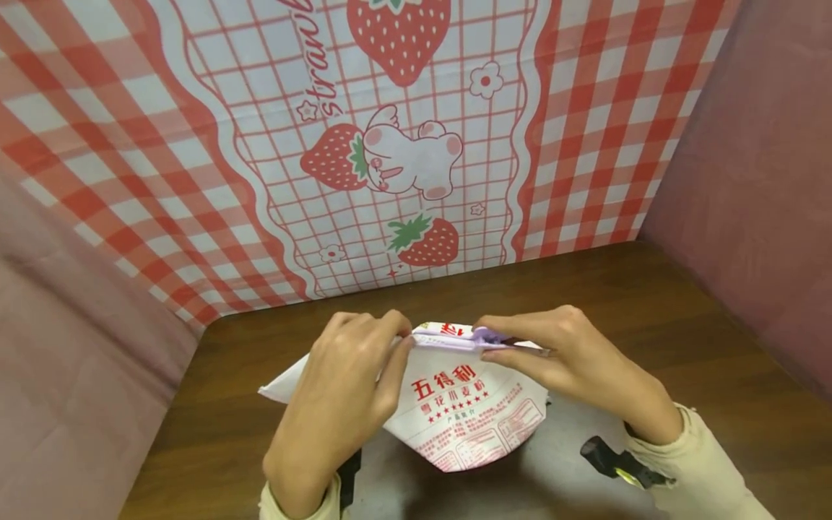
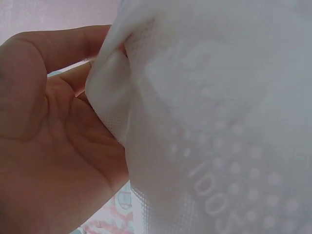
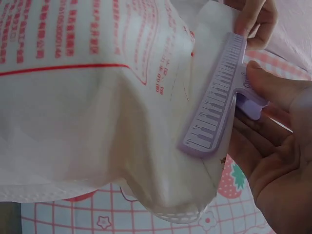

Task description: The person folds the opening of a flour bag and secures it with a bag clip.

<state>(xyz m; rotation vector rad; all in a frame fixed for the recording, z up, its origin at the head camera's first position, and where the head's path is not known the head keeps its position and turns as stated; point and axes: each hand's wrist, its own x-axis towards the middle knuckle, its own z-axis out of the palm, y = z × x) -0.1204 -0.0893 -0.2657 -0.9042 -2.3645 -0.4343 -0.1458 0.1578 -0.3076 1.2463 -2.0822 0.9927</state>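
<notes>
A white flour bag (image 1: 464,415) with red print is held up in front of me, its top edge folded over. Across that fold lies a lilac bag clip (image 1: 448,342), marked with a piano-key pattern in the right wrist view. My right hand (image 1: 575,354) pinches the clip's handle between thumb and fingers. On the other side, my left hand (image 1: 347,383) grips the folded top of the bag near the clip's left end. The left wrist view is mostly filled by the bag's white woven side (image 2: 219,122), with the left fingertips hidden behind it.
Beneath the bag is a grey mat (image 1: 390,484) on a brown wooden table (image 1: 214,390). A red-checked strawberry cloth (image 1: 416,166) hangs behind. Pink cloth walls (image 1: 754,202) stand at both sides. Black straps (image 1: 617,462) sit at the wrists.
</notes>
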